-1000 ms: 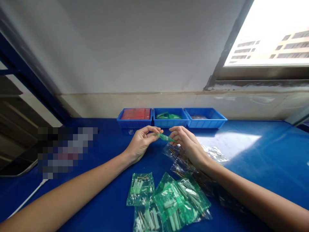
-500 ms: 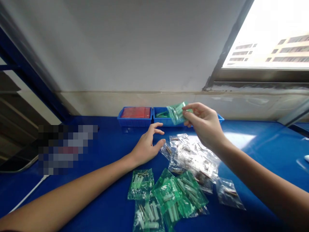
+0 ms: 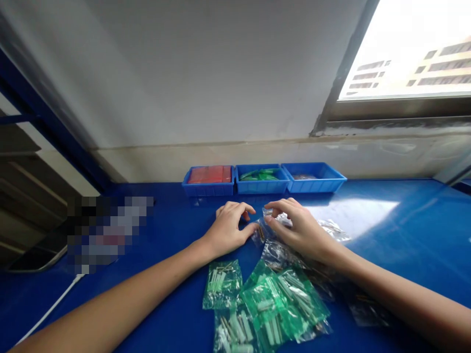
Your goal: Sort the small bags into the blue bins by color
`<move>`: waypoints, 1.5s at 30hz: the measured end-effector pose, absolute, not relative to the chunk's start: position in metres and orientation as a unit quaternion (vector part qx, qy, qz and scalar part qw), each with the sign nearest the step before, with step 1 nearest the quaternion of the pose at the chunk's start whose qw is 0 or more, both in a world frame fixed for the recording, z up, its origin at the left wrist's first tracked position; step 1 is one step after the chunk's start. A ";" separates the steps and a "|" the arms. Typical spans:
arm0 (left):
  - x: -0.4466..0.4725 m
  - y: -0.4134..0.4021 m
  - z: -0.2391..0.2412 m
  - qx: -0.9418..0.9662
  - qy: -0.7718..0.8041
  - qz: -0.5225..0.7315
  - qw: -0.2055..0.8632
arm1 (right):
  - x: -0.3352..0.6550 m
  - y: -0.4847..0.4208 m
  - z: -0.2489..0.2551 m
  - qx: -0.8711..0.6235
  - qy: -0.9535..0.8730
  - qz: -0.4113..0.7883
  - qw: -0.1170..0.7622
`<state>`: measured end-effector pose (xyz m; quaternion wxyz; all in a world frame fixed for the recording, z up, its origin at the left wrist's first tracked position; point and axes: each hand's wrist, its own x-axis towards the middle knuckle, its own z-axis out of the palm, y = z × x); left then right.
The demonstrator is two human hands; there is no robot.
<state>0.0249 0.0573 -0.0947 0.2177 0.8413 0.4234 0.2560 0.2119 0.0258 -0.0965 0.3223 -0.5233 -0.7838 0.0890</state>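
Note:
My left hand (image 3: 231,226) is just above the blue table with thumb and fingers apart, holding nothing. Beside its thumb tip lies a small clear plastic bag (image 3: 259,234) with brownish pieces in it. My right hand (image 3: 296,226) is over the pile of clear bags (image 3: 278,253), covering part of it. Its thumb and index finger are parted on either side of a clear bag (image 3: 268,212) at the pile's left end. Closer to me lie several green bags (image 3: 263,299) holding white plugs and metal screws, some overlapping; one green bag (image 3: 222,283) is by my left forearm.
Along the wall stand three blue bins: one with red bags (image 3: 209,190), one with green bags (image 3: 262,186), one with a few clear items low inside (image 3: 318,185). A blurred-out object (image 3: 106,235) with a white cable (image 3: 49,309) is at the left.
The green bag is no longer in my right hand, which has come down from the bins to the clear-bag pile. My left hand stays near the pile's left end. The view has shifted slightly.

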 end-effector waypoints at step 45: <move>0.029 0.049 -0.101 0.692 0.330 0.447 0.462 | 0.198 0.022 -0.082 -0.463 -0.664 0.346 0.474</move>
